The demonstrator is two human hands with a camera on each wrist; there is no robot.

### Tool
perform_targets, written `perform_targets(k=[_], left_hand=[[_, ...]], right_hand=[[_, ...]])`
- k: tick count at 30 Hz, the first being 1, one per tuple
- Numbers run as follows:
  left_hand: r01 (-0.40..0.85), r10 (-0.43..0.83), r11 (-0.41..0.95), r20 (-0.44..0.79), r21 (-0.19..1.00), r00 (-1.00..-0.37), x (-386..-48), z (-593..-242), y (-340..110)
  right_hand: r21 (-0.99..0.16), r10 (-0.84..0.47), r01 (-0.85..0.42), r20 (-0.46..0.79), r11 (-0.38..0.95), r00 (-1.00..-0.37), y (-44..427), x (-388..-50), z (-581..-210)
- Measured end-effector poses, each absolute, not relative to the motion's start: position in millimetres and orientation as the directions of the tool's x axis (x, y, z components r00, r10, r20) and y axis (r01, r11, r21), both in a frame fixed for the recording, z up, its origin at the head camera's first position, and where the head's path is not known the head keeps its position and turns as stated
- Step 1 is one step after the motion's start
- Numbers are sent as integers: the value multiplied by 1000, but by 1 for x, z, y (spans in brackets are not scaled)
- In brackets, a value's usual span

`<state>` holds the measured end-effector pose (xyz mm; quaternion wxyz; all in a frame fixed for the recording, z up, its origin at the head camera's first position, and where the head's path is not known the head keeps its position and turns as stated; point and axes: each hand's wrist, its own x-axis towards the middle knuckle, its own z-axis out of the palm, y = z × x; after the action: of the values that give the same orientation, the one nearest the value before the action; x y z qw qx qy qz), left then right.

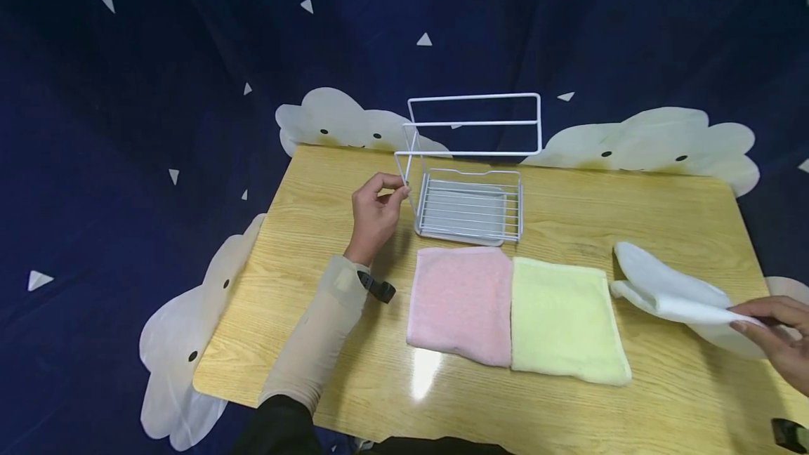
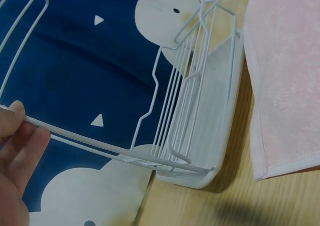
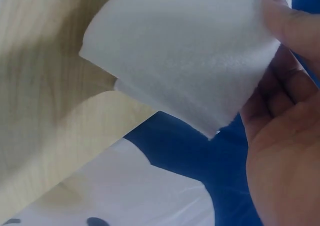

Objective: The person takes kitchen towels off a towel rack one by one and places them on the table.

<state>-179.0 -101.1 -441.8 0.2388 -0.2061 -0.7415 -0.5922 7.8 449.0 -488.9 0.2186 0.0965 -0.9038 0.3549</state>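
Observation:
A white wire rack [image 1: 470,123] with a drip tray [image 1: 468,239] under its slatted base stands toward the back of the table. My left hand [image 1: 377,213] pinches the rack's left upright wire between thumb and fingers, as the left wrist view also shows with the hand [image 2: 20,151] at the wire. At the table's right side my right hand [image 1: 780,339] pinches the edge of a folded white towel [image 1: 682,300], lifted partly off the table. In the right wrist view the thumb presses on the white towel [image 3: 185,41], with the other fingers behind it.
A pink towel [image 1: 461,304] and a yellow towel [image 1: 565,321] lie flat side by side in front of the rack. The wooden table [image 1: 284,230] borders on a dark blue cloth [image 1: 189,41] with white clouds and triangles.

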Motion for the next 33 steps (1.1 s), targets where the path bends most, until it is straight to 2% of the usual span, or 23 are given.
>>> perform_targets(k=[6, 13, 21, 25, 30, 33], left_hand=[[585, 19, 210, 595, 783, -804, -177, -441, -102], [597, 21, 208, 607, 775, -794, -178, -442, -103], [599, 21, 202, 608, 775, -793, -178, -443, -103], [601, 22, 200, 610, 773, -792, -178, -444, -103], [610, 27, 190, 617, 769, -786, -178, -445, -103], [603, 18, 187, 611, 776, -792, -178, -445, -104]], right_hand=[[-601, -40, -341, 455, 723, -889, 450, 17, -497], [-660, 3, -292, 407, 692, -913, 444, 29, -504], [-631, -29, -294, 395, 718, -918, 441, 40, -517], [-632, 3, -234, 350, 739, -937, 441, 44, -524], [-635, 91, -73, 222, 769, -971, 437, 52, -528], [-617, 88, -53, 195, 785, -977, 435, 54, -529]])
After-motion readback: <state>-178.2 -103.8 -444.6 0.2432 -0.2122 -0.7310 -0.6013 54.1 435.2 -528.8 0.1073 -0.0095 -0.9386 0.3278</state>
